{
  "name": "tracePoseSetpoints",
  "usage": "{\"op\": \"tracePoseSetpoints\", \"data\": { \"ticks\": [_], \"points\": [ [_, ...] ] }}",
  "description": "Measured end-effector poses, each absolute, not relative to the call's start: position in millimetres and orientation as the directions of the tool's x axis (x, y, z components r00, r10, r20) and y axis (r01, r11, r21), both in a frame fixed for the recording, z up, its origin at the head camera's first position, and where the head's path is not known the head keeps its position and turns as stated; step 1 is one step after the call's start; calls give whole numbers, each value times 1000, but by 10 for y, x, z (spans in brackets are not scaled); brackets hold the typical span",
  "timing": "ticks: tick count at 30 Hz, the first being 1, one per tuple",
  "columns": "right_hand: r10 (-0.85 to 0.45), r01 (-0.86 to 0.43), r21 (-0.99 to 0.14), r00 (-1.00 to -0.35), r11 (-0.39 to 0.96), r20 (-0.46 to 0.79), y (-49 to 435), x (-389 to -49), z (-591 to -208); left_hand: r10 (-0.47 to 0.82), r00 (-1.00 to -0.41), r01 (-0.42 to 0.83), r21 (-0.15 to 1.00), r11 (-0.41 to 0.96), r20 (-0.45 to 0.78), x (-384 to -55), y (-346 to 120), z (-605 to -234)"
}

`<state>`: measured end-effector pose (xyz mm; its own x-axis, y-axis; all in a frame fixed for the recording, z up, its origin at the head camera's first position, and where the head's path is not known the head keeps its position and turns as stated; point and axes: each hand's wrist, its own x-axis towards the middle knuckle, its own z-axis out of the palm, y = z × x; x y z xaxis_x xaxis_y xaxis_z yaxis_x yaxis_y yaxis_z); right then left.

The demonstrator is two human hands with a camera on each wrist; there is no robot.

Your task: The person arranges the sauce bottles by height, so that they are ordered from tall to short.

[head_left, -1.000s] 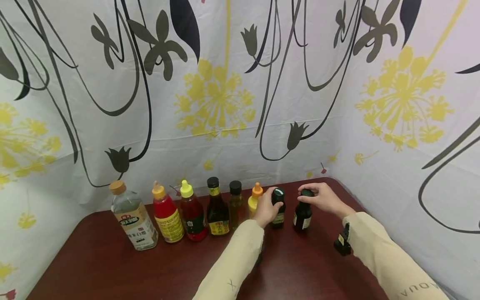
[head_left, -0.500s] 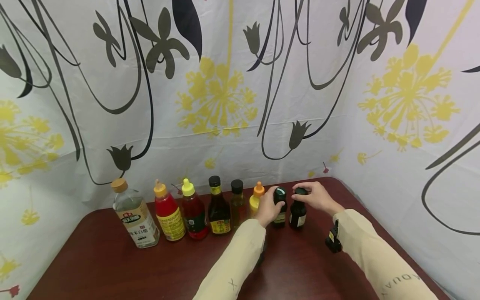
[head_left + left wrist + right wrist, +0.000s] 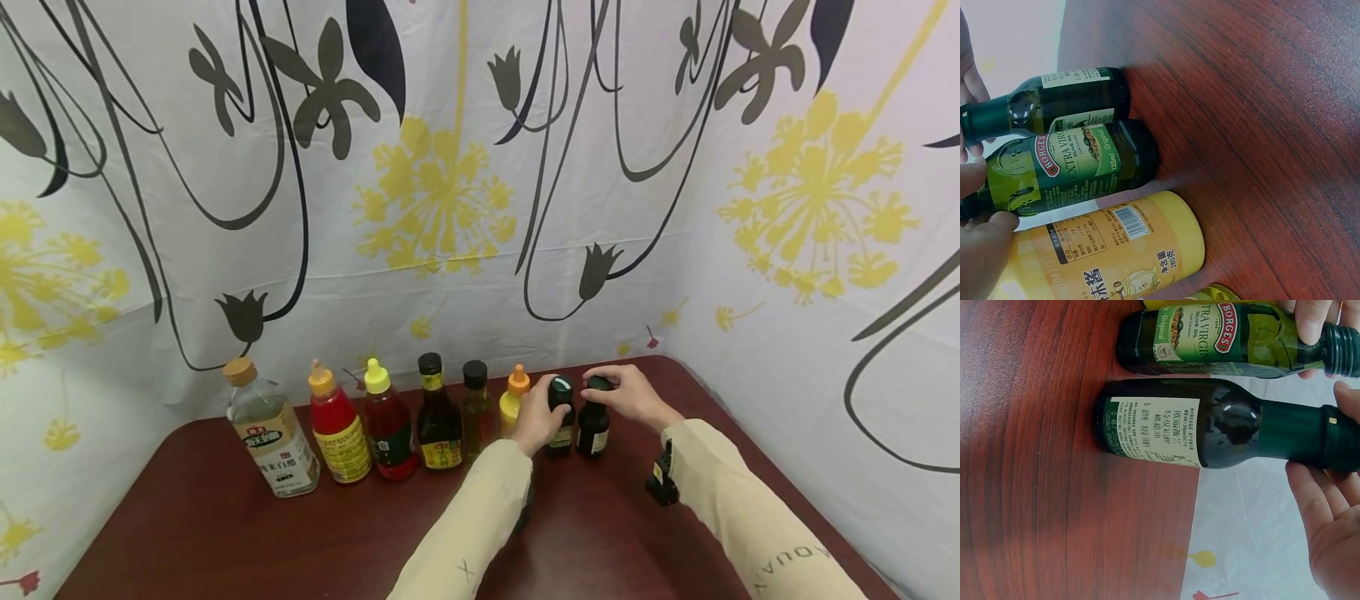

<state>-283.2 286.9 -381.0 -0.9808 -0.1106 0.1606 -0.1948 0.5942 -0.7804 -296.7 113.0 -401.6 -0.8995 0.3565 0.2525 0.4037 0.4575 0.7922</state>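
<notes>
My left hand (image 3: 534, 418) pinches the neck of a green olive oil bottle (image 3: 1075, 165), which stands upright on the table at the right end of a row. Just to its right stands a dark glass bottle (image 3: 1157, 425) with a green neck wrap and a pale label. My right hand (image 3: 636, 394) grips that bottle by its top, thumb on one side and fingers on the other. Only a narrow gap shows between the two bottles in the right wrist view. Left of the olive oil is a yellow squeeze bottle (image 3: 1110, 244), partly hidden by my left hand in the head view.
Leftward the row holds an oil-coloured bottle (image 3: 477, 412), a soy sauce bottle (image 3: 438, 425), two red squeeze bottles, one with a yellow label (image 3: 341, 442), and a large clear vinegar bottle (image 3: 277, 446). A patterned curtain (image 3: 450, 275) hangs behind the dark red table (image 3: 360, 542).
My right hand has brought the dark bottle leftward, close beside the olive oil bottle. My left hand stays on the olive oil bottle. The head view has shifted slightly.
</notes>
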Motion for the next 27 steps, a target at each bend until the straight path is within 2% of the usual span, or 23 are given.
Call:
{"op": "tracePoseSetpoints", "data": {
  "ticks": [9, 18, 27],
  "points": [
    [-137, -214, -782, -977, 585, 165, 2891, -2820, -3808, 351, -904, 399, 773, 493, 243, -2973, 1150, -4027],
    [-141, -254, -708, -966, 659, 216, 2858, -2818, -3816, 343, -911, 385, 778, 497, 231, -2955, 1172, -4005],
    [-140, -254, -729, -967, 636, 214, 2862, -2783, -3821, 356, -919, 338, 803, 491, 170, -2941, 1166, -3965]
  ]
}}
